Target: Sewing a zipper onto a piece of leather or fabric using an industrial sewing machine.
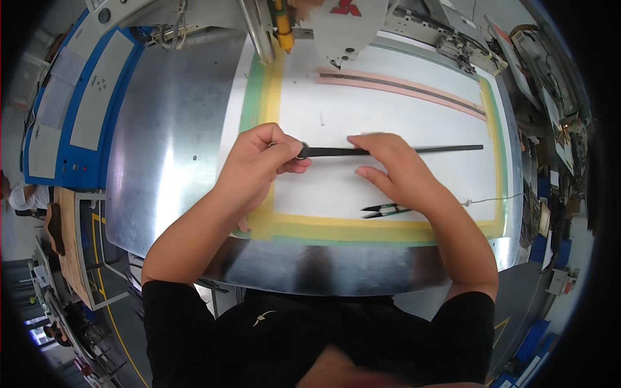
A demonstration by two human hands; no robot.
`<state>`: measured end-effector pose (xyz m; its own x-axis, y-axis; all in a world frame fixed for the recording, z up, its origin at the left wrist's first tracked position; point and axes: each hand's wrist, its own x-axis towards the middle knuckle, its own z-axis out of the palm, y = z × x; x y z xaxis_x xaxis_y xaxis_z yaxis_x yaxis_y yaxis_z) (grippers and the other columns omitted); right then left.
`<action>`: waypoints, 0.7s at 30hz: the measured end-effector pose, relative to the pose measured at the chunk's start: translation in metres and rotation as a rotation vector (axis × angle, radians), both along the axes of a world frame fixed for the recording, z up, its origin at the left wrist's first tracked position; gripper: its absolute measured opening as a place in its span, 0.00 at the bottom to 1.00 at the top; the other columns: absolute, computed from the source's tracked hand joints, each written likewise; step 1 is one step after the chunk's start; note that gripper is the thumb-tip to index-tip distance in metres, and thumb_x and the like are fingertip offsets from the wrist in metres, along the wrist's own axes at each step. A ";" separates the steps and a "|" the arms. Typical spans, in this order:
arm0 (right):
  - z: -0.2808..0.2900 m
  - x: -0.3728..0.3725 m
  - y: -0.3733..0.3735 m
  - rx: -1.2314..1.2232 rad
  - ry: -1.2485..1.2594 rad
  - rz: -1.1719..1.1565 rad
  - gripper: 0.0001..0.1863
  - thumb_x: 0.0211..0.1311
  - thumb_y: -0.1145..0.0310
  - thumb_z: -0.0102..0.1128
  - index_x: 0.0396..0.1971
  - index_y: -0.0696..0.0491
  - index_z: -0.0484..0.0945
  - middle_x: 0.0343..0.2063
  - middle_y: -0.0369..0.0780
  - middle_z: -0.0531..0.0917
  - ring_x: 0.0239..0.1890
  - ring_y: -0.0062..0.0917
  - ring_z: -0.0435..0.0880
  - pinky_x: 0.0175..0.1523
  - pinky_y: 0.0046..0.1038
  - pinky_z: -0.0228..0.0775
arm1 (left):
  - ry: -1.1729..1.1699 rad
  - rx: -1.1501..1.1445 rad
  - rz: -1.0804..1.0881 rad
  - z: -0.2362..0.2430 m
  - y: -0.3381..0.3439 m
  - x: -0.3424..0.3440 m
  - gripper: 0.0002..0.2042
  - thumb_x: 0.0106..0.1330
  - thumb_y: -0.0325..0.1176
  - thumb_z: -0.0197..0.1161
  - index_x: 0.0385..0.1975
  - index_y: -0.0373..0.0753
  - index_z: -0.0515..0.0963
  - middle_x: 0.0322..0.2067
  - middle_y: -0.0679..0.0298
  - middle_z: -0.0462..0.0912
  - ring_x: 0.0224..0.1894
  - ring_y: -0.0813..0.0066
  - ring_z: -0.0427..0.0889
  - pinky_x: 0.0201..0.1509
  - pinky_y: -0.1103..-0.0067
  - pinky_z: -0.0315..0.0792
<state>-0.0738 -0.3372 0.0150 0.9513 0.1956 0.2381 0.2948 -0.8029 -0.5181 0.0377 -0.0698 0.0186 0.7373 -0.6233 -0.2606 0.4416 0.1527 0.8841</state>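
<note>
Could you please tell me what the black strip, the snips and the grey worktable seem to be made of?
The black strip looks flat and matte, perhaps woven webbing or leather; its texture is too fine to tell. The snips are probably dark-finished metal, judging by their slim pointed blades. The grey worktable is most likely smooth bare metal, given its bright, streaky reflections.

We note left hand (261, 157) pinching black strap (336, 152) at its ringed end; right hand (400, 169) over its middle.
</note>
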 end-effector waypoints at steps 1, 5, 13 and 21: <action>-0.002 0.007 -0.003 0.078 0.176 0.017 0.19 0.69 0.66 0.66 0.57 0.53 0.81 0.49 0.46 0.84 0.51 0.45 0.82 0.59 0.43 0.74 | 0.009 0.017 -0.019 -0.005 -0.004 0.008 0.08 0.74 0.25 0.63 0.31 0.42 0.74 0.37 0.62 0.86 0.39 0.68 0.89 0.46 0.72 0.82; -0.007 0.023 -0.019 -0.079 0.109 -0.060 0.11 0.70 0.68 0.64 0.49 0.52 0.83 0.38 0.43 0.81 0.39 0.41 0.84 0.45 0.40 0.78 | -0.679 0.787 -0.191 -0.015 -0.033 0.048 0.11 0.73 0.37 0.68 0.44 0.36 0.81 0.44 0.55 0.86 0.48 0.59 0.87 0.55 0.66 0.80; -0.007 0.046 -0.040 -0.470 0.168 -0.025 0.23 0.63 0.75 0.59 0.58 0.46 0.83 0.38 0.39 0.82 0.37 0.35 0.86 0.40 0.38 0.79 | -1.603 0.789 -0.140 -0.069 -0.104 0.103 0.32 0.71 0.58 0.63 0.63 0.35 0.78 0.67 0.44 0.74 0.72 0.46 0.69 0.75 0.54 0.61; -0.009 0.111 -0.071 -0.542 -0.077 -0.026 0.25 0.60 0.76 0.58 0.57 0.44 0.84 0.38 0.38 0.82 0.37 0.34 0.86 0.40 0.36 0.79 | -1.509 1.133 -0.127 -0.045 -0.089 0.125 0.27 0.72 0.52 0.63 0.58 0.33 0.80 0.53 0.52 0.85 0.58 0.49 0.81 0.61 0.61 0.75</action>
<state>0.0372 -0.4078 0.0064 0.9413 0.2860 0.1792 0.2918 -0.9565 -0.0059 0.1626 -0.1591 -0.0265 0.6791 -0.7058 0.2016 -0.7330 -0.6666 0.1356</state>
